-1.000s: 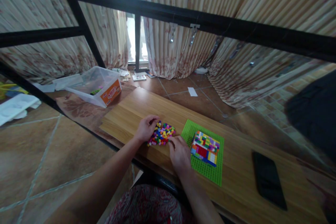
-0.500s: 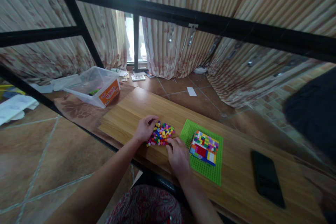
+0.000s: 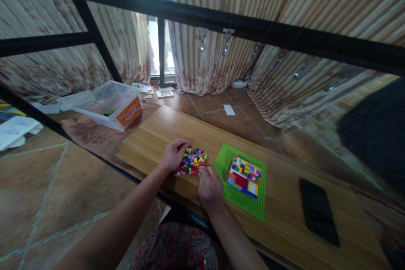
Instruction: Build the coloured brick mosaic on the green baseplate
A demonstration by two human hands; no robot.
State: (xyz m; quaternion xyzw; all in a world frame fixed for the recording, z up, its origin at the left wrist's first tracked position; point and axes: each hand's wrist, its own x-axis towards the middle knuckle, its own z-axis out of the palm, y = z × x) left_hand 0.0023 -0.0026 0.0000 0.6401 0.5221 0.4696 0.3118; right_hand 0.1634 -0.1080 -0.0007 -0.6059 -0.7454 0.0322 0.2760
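A heap of small coloured bricks lies on the wooden table. My left hand rests against the heap's left side, fingers curled onto the bricks. My right hand lies palm down just below and right of the heap, its fingertips touching the near bricks. Whether either hand holds a brick is hidden. To the right sits a green baseplate bearing a flat multicoloured brick panel.
A black phone lies on the table at the right. A clear plastic box with an orange label stands on the floor at the back left. A black metal frame crosses above. Curtains hang behind.
My right hand has slid slightly left toward the heap. The whole view has shifted a little as my head moved. My left hand stays on the heap.
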